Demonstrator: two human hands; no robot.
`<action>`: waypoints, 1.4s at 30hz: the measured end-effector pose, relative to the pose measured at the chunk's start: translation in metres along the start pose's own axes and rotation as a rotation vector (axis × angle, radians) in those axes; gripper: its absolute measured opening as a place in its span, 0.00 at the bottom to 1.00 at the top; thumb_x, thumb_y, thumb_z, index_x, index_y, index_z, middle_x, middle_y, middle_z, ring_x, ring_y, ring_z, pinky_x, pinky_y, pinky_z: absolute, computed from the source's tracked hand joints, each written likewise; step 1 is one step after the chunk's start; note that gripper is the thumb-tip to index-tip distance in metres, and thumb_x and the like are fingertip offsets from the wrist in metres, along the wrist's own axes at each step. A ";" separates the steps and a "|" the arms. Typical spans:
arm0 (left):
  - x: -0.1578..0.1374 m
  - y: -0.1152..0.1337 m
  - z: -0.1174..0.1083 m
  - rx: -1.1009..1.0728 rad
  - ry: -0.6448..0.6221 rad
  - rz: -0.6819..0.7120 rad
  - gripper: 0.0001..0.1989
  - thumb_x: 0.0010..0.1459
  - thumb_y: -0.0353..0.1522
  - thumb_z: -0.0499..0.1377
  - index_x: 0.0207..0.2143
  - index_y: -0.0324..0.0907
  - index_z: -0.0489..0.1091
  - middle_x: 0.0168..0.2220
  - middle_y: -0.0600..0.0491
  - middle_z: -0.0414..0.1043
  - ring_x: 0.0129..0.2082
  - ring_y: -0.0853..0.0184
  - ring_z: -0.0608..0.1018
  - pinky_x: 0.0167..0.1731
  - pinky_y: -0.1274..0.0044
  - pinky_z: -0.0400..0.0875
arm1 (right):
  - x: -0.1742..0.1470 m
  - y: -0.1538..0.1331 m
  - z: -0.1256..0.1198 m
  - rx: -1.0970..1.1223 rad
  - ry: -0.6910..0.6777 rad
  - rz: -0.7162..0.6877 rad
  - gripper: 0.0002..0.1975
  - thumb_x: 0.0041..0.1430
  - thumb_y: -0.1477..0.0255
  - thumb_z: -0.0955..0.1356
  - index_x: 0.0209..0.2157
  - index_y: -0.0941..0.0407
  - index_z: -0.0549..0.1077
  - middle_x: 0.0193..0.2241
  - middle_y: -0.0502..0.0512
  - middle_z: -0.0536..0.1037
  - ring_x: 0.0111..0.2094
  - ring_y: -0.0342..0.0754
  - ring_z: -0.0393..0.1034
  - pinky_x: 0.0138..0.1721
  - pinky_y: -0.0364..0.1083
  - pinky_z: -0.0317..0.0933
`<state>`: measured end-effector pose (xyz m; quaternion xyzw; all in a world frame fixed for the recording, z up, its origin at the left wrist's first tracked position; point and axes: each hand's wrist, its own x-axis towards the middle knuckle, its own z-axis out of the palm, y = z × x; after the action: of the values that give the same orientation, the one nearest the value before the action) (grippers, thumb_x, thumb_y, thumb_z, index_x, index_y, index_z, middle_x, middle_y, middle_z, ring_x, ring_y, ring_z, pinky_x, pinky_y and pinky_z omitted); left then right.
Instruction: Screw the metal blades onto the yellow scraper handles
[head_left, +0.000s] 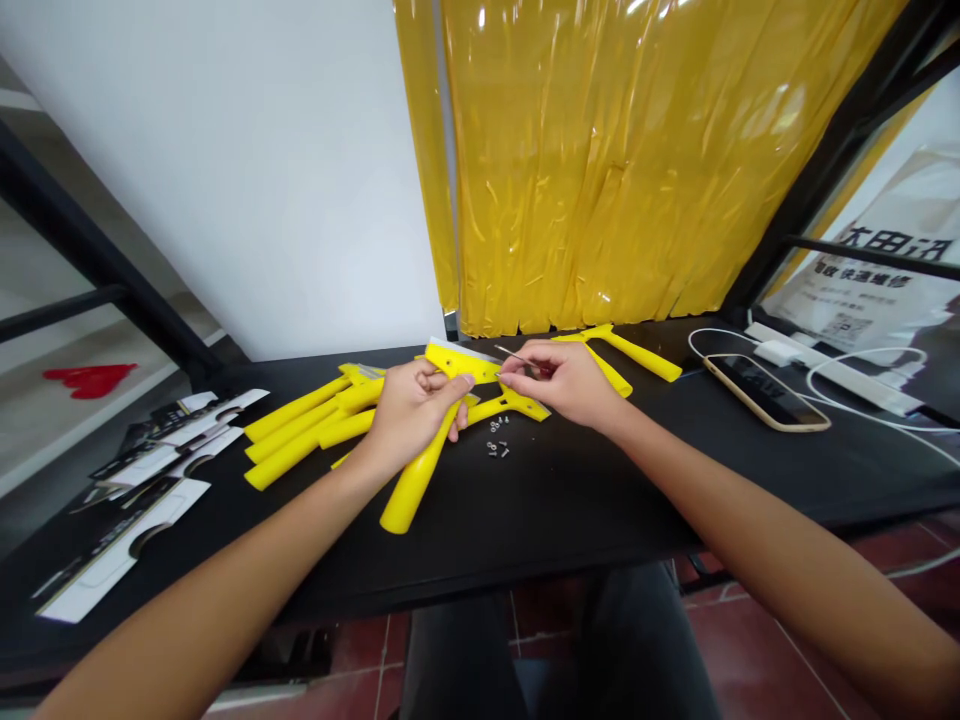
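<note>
My left hand [420, 405] is closed around the neck of a yellow scraper [414, 488], whose handle slants down toward the table's front. Along the scraper's wide head runs a pale blade edge [466, 352]. At the head's right end my right hand [562, 378] is closed in a pinch; a thin metal shaft of a screwdriver [517, 355] sticks out of it to the left. Whether the fingertips also hold a screw cannot be made out. Below the hands lie several small screws and nuts [496, 440]. Another yellow scraper [517, 404] lies just behind them.
More yellow scrapers [300, 430] are piled left of my left hand, others [637, 355] behind my right. Printed white and black cards [127, 550] lie at the left. At the right are a phone [765, 392], a power strip [840, 370] and white cables. Yellow plastic strips [637, 180] hang behind the black table.
</note>
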<state>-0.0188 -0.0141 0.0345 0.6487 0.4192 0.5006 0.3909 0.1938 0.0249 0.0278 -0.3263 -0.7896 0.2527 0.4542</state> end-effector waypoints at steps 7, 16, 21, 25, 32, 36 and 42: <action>-0.008 -0.008 0.009 0.124 0.013 0.049 0.14 0.59 0.35 0.64 0.26 0.43 0.62 0.16 0.56 0.72 0.12 0.70 0.73 0.12 0.80 0.68 | 0.000 0.011 0.004 -0.060 -0.092 -0.061 0.09 0.59 0.66 0.72 0.33 0.57 0.81 0.29 0.52 0.79 0.28 0.43 0.66 0.30 0.43 0.56; -0.010 -0.014 0.009 0.217 0.002 0.069 0.11 0.60 0.36 0.63 0.29 0.42 0.66 0.18 0.56 0.71 0.13 0.70 0.73 0.14 0.80 0.69 | 0.000 0.008 0.007 -0.034 -0.067 0.045 0.07 0.57 0.66 0.73 0.32 0.56 0.80 0.30 0.52 0.80 0.31 0.45 0.70 0.34 0.44 0.60; -0.009 -0.015 0.009 0.182 -0.010 0.054 0.10 0.58 0.33 0.64 0.28 0.42 0.65 0.17 0.57 0.71 0.13 0.70 0.73 0.13 0.80 0.68 | 0.001 0.009 0.009 0.038 -0.096 0.187 0.08 0.55 0.66 0.74 0.31 0.56 0.79 0.29 0.51 0.80 0.31 0.45 0.70 0.34 0.45 0.60; -0.008 -0.015 0.008 0.166 -0.015 0.024 0.11 0.58 0.32 0.64 0.27 0.42 0.64 0.17 0.57 0.71 0.13 0.71 0.73 0.13 0.80 0.68 | 0.001 0.011 0.008 -0.002 -0.078 0.144 0.06 0.56 0.68 0.74 0.31 0.57 0.78 0.30 0.51 0.79 0.32 0.44 0.69 0.35 0.45 0.60; -0.006 -0.006 0.012 0.068 0.010 -0.106 0.16 0.55 0.34 0.66 0.24 0.43 0.60 0.15 0.56 0.70 0.12 0.69 0.73 0.13 0.80 0.67 | -0.002 0.014 0.012 -0.094 -0.075 -0.131 0.03 0.60 0.73 0.72 0.32 0.57 0.77 0.30 0.50 0.75 0.31 0.43 0.67 0.34 0.43 0.58; -0.004 -0.006 0.011 -0.018 -0.029 -0.184 0.14 0.57 0.35 0.65 0.26 0.40 0.64 0.16 0.54 0.72 0.11 0.70 0.71 0.14 0.79 0.66 | -0.001 0.012 0.010 -0.110 -0.097 -0.188 0.02 0.62 0.73 0.71 0.34 0.57 0.76 0.30 0.50 0.73 0.31 0.43 0.66 0.34 0.43 0.58; 0.001 -0.010 0.006 -0.093 -0.048 -0.234 0.14 0.56 0.36 0.66 0.26 0.41 0.64 0.17 0.53 0.73 0.11 0.70 0.71 0.14 0.79 0.64 | 0.000 0.011 0.006 -0.082 -0.115 -0.125 0.02 0.62 0.74 0.70 0.36 0.56 0.77 0.33 0.51 0.75 0.34 0.44 0.68 0.36 0.44 0.60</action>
<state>-0.0140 -0.0104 0.0238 0.5886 0.4588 0.4548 0.4860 0.1912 0.0321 0.0170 -0.2795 -0.8429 0.2097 0.4091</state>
